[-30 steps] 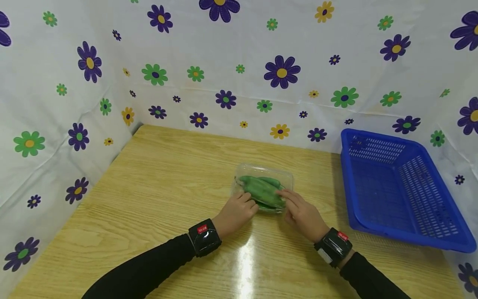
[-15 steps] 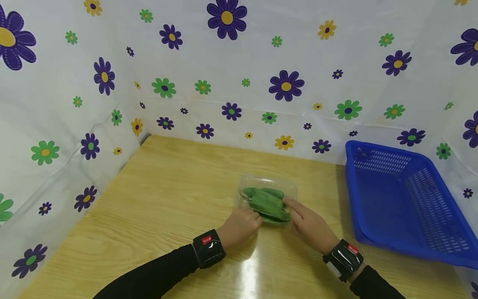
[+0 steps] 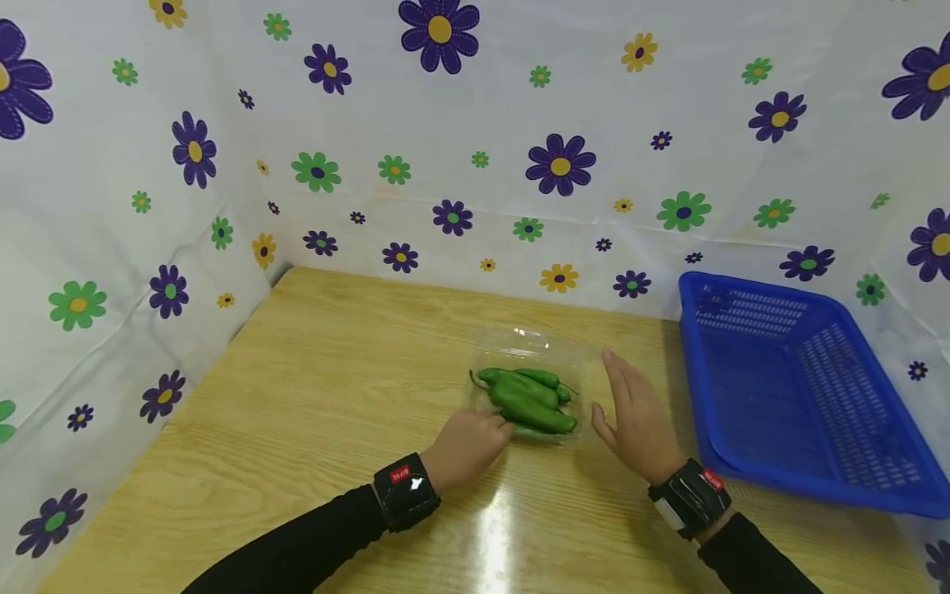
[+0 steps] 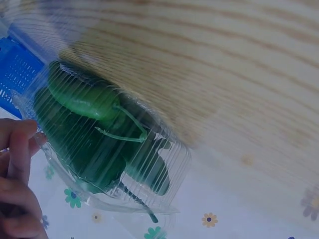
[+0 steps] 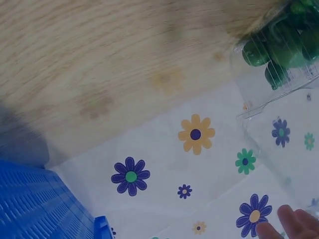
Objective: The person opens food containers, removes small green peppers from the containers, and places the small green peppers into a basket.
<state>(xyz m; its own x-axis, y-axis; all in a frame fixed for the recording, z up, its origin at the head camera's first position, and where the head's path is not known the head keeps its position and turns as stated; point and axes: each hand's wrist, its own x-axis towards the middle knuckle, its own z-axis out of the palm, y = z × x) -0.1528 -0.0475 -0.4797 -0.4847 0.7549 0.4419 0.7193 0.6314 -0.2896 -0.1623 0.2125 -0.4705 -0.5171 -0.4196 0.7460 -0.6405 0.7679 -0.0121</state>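
A clear plastic box (image 3: 475,400) holds several green peppers (image 3: 530,400); in the left wrist view the peppers (image 4: 89,149) show through its ribbed wall. The left hand (image 3: 466,450) is at the box's front-left edge, and in the left wrist view its fingers (image 4: 22,144) pinch the rim. The right hand (image 3: 641,421) is just right of the box, with straight, slightly spread fingers. A transparent lid (image 5: 266,129) stands away from the peppers in the right wrist view, near the right fingertips; whether they touch it, I cannot tell.
A blue plastic basket (image 3: 772,470) stands on the right of the wooden table (image 3: 334,379), beyond the right hand. Flower-patterned white cloth (image 3: 482,107) hangs behind the table and along its sides.
The right hand has moved from over the peppers outward to the right, its fingers straighter. The clear lid has come up off the peppers, which show more plainly. The left hand remains at the front-left edge.
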